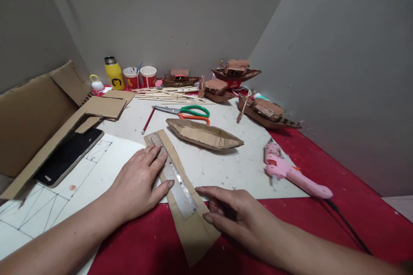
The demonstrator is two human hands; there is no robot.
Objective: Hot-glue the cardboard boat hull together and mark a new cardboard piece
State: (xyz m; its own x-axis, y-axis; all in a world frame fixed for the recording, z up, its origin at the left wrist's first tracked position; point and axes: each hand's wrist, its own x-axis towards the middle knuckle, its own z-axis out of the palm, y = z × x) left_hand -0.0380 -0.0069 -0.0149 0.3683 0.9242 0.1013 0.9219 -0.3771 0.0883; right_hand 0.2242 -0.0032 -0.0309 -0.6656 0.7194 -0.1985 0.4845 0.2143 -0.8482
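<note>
A metal ruler [180,195] lies lengthwise on a strip of brown cardboard [196,245] in front of me. My left hand [142,180] rests flat across the ruler's upper part, fingers spread, pressing it onto the strip. At the strip's right edge is my right hand [235,215], thumb and forefinger apart, the other fingers curled under; I see nothing held in it. Just beyond the strip sits a small cardboard boat hull [206,135], open at the top. Behind the hull are scissors [193,111] with green and orange handles, and a red pencil [148,120].
A pink glue gun [297,176] with a black cord lies at right. Brown model boats [266,111] and thin wooden sticks [167,94] are at the back, near paper cups [148,77] and a yellow bottle [114,75]. Left are cardboard pieces [105,107], a phone [72,154] and a drawing [48,210].
</note>
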